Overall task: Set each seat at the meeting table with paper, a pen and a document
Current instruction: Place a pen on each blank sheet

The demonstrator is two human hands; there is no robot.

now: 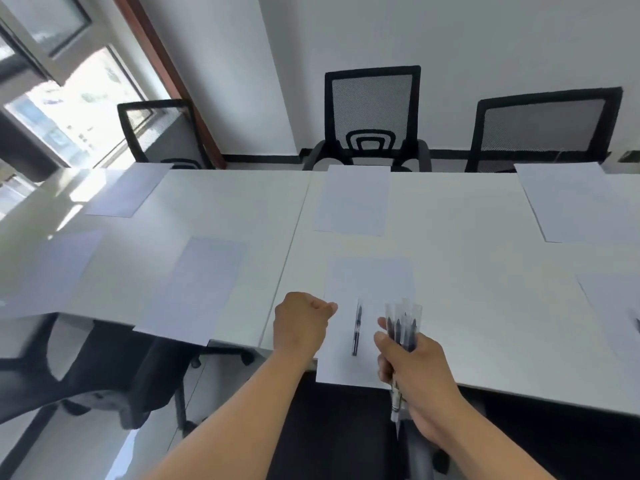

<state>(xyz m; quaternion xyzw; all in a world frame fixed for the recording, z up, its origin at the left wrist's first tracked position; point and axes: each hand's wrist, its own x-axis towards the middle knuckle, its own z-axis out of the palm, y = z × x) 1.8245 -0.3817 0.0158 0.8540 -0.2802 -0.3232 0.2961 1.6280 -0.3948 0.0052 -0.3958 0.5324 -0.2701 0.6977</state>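
A white meeting table (467,271) carries several sheets of paper, one at each seat. On the near sheet (369,282) in front of me lies a single black pen (357,329), pointing away from me. My right hand (412,368) grips a bundle of several capped pens (403,323) just right of that pen. My left hand (301,323) hovers left of the pen with its fingers curled and nothing in it. Another pen tip (637,322) shows on the sheet at the far right edge.
Three black mesh chairs (372,116) stand along the far side by a white wall. More black chairs (114,368) sit under the near edge at left and below me. A bright window (69,105) is at upper left.
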